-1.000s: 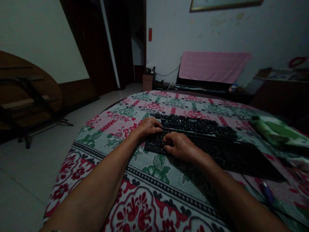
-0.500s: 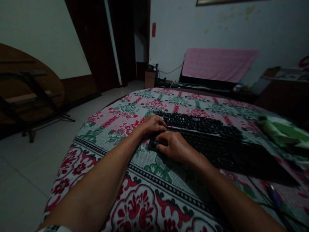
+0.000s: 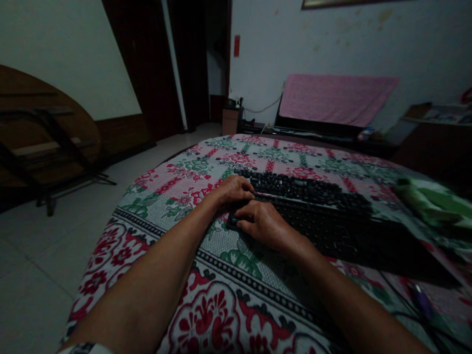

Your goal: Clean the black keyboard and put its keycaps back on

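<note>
A long black keyboard [image 3: 324,231] lies slantwise on the patterned tablecloth, much of its bed without keycaps. Along its far side runs a jumbled band of black keycaps [image 3: 306,188]. My left hand [image 3: 235,189] rests at the keyboard's far left corner, fingers curled and bent down onto its edge. Just nearer to me, my right hand [image 3: 263,221] is over the keyboard's left end, thumb and forefinger close together against it. Whatever lies between those fingertips is too dark and small to make out. My right hand covers part of the keyboard.
The tablecloth [image 3: 206,305] covers a round-edged table. To the right lie a green and white cloth [image 3: 435,201], black cables [image 3: 398,292] and a purple object [image 3: 420,301]. A folded round table [image 3: 47,128] leans at the left wall. A pink towel [image 3: 335,101] hangs at the back.
My right hand's fingers have shifted very slightly left at the keyboard's left end. My left hand keeps its place. The whole view has moved a little.
</note>
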{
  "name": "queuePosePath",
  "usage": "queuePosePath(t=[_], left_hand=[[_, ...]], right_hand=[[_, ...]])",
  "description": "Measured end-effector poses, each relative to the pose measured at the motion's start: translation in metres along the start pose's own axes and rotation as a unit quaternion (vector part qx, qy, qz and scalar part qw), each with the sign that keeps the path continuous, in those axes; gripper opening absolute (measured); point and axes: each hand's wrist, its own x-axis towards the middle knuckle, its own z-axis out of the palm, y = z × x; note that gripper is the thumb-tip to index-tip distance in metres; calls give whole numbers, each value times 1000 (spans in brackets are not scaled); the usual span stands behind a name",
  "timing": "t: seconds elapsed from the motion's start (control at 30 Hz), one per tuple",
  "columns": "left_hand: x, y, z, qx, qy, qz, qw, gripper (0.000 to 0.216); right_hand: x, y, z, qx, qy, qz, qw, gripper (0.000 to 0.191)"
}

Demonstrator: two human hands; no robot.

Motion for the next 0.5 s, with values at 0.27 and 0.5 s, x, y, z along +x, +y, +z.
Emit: queuePosePath(t=[0.27,0.5], left_hand=[[0,5,-3,-2,-27,-19,999,28],[3,5,-3,2,-36,-28,999,29]], right_hand=[[3,-1,0,28,-18,49,998,15],[4,2,2,67,-22,77,995,15]])
